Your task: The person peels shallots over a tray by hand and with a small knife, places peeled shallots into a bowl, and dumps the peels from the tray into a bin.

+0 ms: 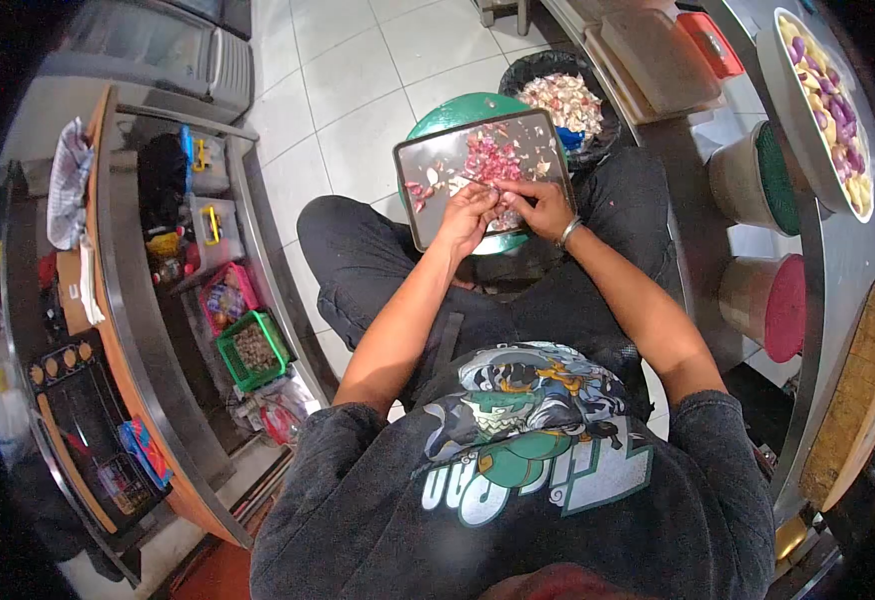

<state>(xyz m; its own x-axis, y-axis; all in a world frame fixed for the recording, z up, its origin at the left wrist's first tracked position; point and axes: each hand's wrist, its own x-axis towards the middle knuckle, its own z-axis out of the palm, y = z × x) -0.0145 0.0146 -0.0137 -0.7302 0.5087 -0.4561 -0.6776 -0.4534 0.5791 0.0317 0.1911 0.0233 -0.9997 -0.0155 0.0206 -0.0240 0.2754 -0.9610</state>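
My left hand (469, 211) and my right hand (542, 207) meet over a dark rectangular tray (433, 154), fingertips pinched close together. Whatever small thing they pinch is too small and covered to name. Reddish-pink pieces (493, 160), perhaps garlic cloves or skins, lie heaped at the tray's middle, with paler bits scattered around them. The tray rests on a round green surface (458, 108) between my knees. A bracelet (569, 231) circles my right wrist.
A black-lined bin (526, 72) full of pale peelings stands beyond my right knee. On the right counter sits a white tray (787, 100) of yellow and purple pieces, above lidded buckets (743, 185). Left shelves hold a green basket (226, 352) and a pink basket (209, 310).
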